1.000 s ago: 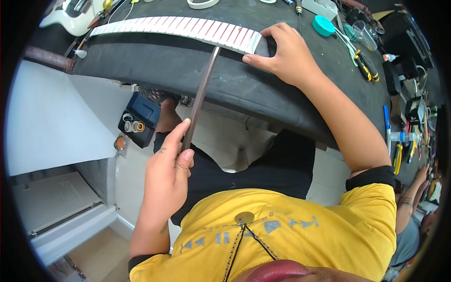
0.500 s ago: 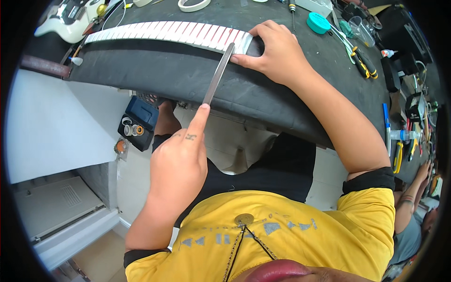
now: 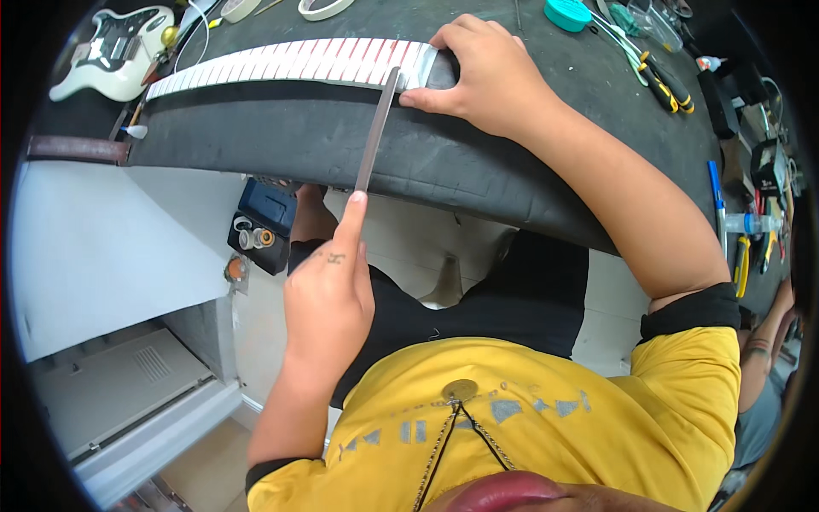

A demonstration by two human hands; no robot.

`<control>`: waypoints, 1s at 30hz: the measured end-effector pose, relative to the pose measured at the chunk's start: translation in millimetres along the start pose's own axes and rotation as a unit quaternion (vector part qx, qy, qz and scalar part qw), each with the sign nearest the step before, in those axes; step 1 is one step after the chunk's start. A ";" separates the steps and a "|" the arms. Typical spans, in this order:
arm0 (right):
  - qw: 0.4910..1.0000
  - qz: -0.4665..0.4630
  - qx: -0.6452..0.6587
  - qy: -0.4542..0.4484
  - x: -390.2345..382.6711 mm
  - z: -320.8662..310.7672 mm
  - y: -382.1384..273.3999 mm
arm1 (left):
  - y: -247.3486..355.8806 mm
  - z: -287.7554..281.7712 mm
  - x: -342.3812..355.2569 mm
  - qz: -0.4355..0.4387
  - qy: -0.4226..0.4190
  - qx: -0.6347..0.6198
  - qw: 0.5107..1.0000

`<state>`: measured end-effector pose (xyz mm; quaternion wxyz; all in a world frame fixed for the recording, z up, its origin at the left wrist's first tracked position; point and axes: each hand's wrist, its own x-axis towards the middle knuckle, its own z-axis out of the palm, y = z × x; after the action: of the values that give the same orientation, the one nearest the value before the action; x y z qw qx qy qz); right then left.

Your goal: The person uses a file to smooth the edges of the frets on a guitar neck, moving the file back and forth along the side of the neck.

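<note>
Across the bench edge lies a long, tapering guitar neck [image 3: 281, 61], its fretboard masked in white tape with dark and reddish fret lines showing between the strips. My left hand [image 3: 328, 294] grips a slim metal file [image 3: 375, 132], index finger stretched along it. The file's far tip rests on the neck near its right end, across the last few frets; its handle end is hidden in my fist. My right hand [image 3: 495, 81] clasps the dark right end of the neck, thumb on the near side and fingers over the far side.
A white guitar body [image 3: 115, 53] sits at the far left. Tape rolls [image 3: 326, 7], a teal round container [image 3: 567, 14] and black-and-yellow pliers [image 3: 667, 85] lie on the black bench mat [image 3: 281, 128]. Another person's arm [image 3: 759, 341] shows at the right edge.
The whole view has shifted a little. Against the neck, the file tip sits slightly farther in and a touch left of my right thumb. Both hands keep their grips.
</note>
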<state>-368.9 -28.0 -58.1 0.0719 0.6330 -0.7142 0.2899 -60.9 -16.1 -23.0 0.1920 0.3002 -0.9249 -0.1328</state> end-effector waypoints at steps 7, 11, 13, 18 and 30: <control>0.999 -0.017 0.033 -0.011 10.9 -4.6 -6.8 | -15.0 -0.2 149.2 -0.014 -0.059 -0.011 0.998; 1.000 0.001 0.018 0.005 5.5 0.2 5.4 | -10.2 0.4 113.4 0.009 -0.033 -0.032 0.999; 1.000 0.019 0.005 -0.003 -0.2 -2.6 8.7 | -3.2 -6.1 50.6 -0.057 -0.054 -0.055 0.995; 1.000 0.020 -0.002 -0.009 -2.3 -0.8 5.0 | 8.4 -6.1 16.1 -0.046 -0.037 -0.016 0.998; 1.000 0.013 0.006 0.009 -0.7 -1.0 7.8 | -10.6 8.9 7.4 0.010 0.022 -0.057 0.998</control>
<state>-376.5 -26.6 -60.1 0.0714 0.6216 -0.7198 0.3007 -64.9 -27.8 -32.7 0.2301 0.2825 -0.9144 -0.1764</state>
